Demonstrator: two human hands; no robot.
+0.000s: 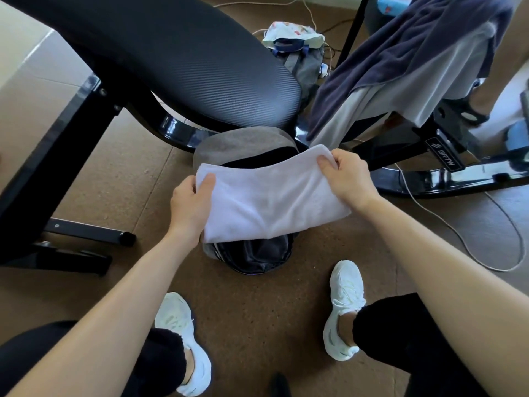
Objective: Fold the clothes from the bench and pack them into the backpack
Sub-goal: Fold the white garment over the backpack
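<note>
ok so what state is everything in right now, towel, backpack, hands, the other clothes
white towel: folded, held flat above the backpack
backpack: on the floor, open
left hand: grips the towel's left edge
right hand: pinches the towel's right top corner
navy garment: unfolded, draped at upper right
pale grey garment: unfolded, hanging beneath the navy one

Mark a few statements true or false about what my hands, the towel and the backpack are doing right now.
1. The left hand and right hand both grip the folded white towel. True.
2. The towel is already packed away. False: it is held over the open grey backpack on the floor.
3. A dark blue garment hangs draped at the upper right. True.
4. The person wears black shoes. False: they wear white sneakers.
</note>
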